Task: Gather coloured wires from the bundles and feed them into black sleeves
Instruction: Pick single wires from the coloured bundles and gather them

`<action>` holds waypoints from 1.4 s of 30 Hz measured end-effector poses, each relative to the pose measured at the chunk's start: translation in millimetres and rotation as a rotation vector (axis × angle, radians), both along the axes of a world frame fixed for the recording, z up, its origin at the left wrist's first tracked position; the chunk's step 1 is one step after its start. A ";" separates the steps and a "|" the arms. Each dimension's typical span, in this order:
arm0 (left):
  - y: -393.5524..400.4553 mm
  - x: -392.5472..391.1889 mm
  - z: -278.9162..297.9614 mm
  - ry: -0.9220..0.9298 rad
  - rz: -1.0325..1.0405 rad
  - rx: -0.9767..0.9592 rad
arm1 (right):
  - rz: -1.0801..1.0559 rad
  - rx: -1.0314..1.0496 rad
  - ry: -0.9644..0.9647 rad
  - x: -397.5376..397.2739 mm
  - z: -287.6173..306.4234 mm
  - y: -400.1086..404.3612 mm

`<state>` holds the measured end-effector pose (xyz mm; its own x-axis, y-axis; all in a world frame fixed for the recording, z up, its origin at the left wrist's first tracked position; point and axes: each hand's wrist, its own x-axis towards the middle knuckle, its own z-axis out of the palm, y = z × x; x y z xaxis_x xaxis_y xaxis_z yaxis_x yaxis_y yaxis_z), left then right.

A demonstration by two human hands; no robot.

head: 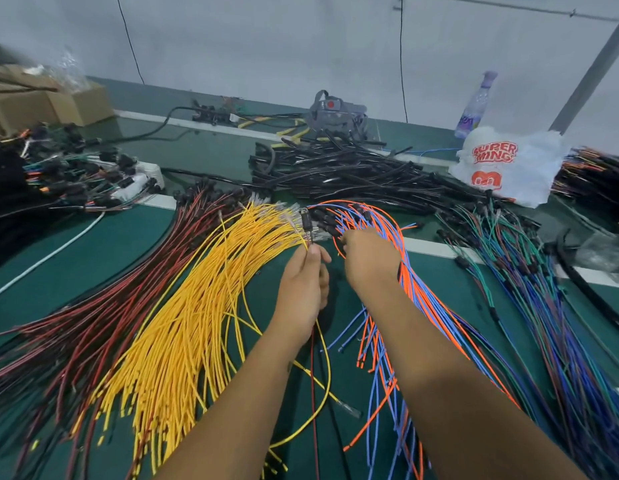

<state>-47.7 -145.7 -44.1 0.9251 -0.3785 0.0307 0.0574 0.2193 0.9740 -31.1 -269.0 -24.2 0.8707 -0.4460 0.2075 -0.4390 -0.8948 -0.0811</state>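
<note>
Holding a few picked wires (310, 237) upright between thumb and curled fingers, the left hand (306, 285) sits at the centre of the green table (76, 258), just beside the connector ends of the yellow wire bundle (183, 317). The picked wires include at least one yellow and one dark red strand, which trail down past the left forearm toward the near edge; their metal-tipped ends stand just above the thumb.

The right hand (368, 259) reaches into the orange and blue wire bundle (398, 306), back of the hand toward the camera. Its fingers are curled down among the strands; whether they actually grip a wire cannot be told, since the fingertips are hidden.

Other stock on the table: a dark red wire bundle (104, 299) fans out left of the yellow one, and a green, blue and purple wire bundle (529, 289) lies well to the right. The black sleeves (353, 174) sit in a loose pile behind the bundles, apart from both hands. No wire is seen inside a sleeve.

Further back stand a white plastic bag (509, 164) with red print, a clear bottle (474, 105) and cardboard boxes (48, 105) at far left.
</note>
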 end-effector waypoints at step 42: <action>-7.2 7.5 -0.4 0.097 0.097 -0.357 | 0.317 0.850 -0.555 -8.0 10.8 36.6</action>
